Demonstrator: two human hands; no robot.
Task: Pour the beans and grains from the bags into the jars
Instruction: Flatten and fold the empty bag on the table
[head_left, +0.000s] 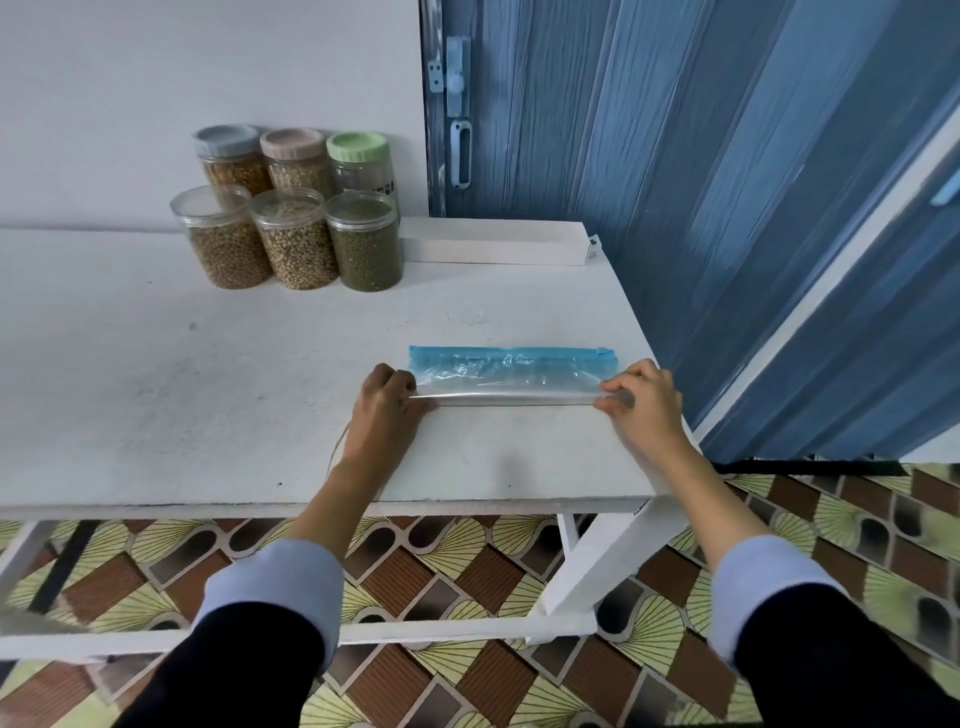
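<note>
An empty clear plastic bag (511, 371) with a blue zip strip lies flat and folded on the white table (208, 389), near its right front. My left hand (387, 402) pinches the bag's left end and my right hand (641, 397) pinches its right end, both along the near folded edge. Several jars stand at the back of the table. In the front row, two clear-lidded jars (260, 239) hold brown grains and one jar (366, 241) holds green beans. Behind them stand a grey-lidded jar (228, 156), a beige-lidded jar (296, 158) and a green-lidded jar (358, 161).
A long white box (496, 244) lies at the table's back right edge. A blue door (675, 182) with a latch stands to the right. Below the table is patterned flooring (467, 571).
</note>
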